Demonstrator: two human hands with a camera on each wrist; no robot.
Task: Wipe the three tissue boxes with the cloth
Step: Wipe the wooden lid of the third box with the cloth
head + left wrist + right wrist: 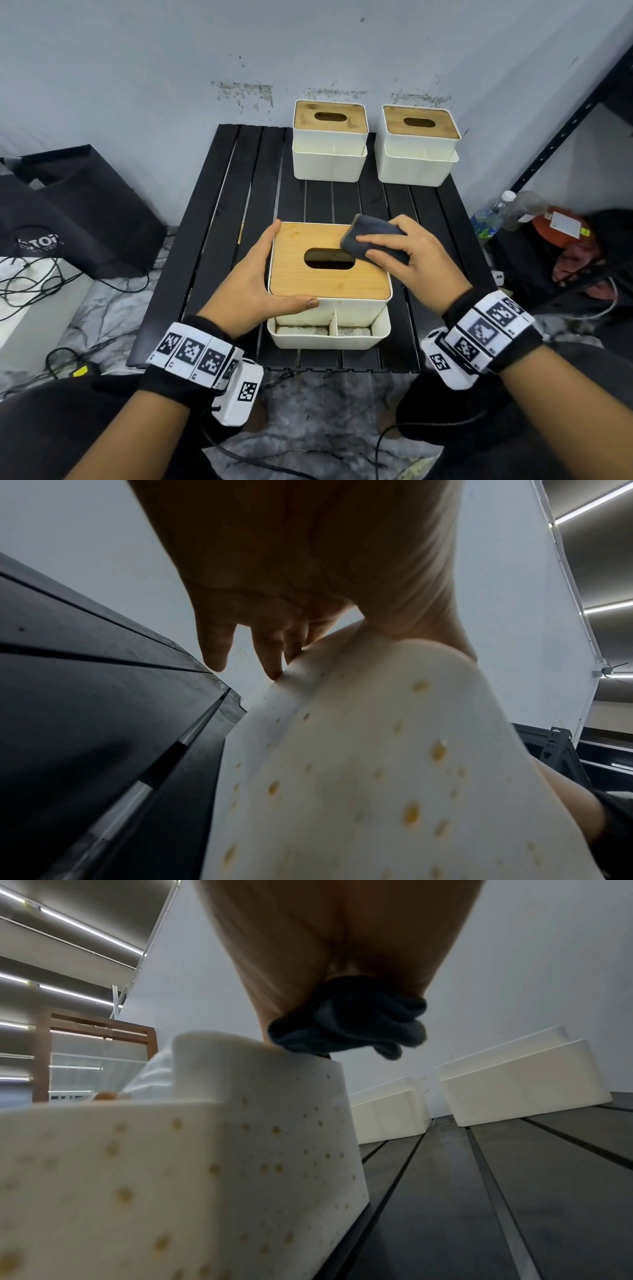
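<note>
Three white tissue boxes with bamboo lids stand on a black slatted table point(233, 205). The near box point(329, 277) sits at the front centre; its white walls are speckled with yellow spots point(205, 1150). My left hand point(251, 279) braces its front left corner, straight fingers along the left wall point(359, 750) and thumb across the front. My right hand point(414, 263) grips a folded dark grey cloth point(373, 236) and presses it on the lid's back right corner, beside the slot; the right wrist view shows the cloth point(349, 1026) bunched under the palm. Two more boxes point(330, 144) point(418, 144) stand at the back.
A wall rises right behind the back boxes. A black bag point(68, 205) and loose cables point(34, 281) lie on the floor to the left. To the right stands a black metal shelf point(565, 137) with bottles point(496, 212) beneath it.
</note>
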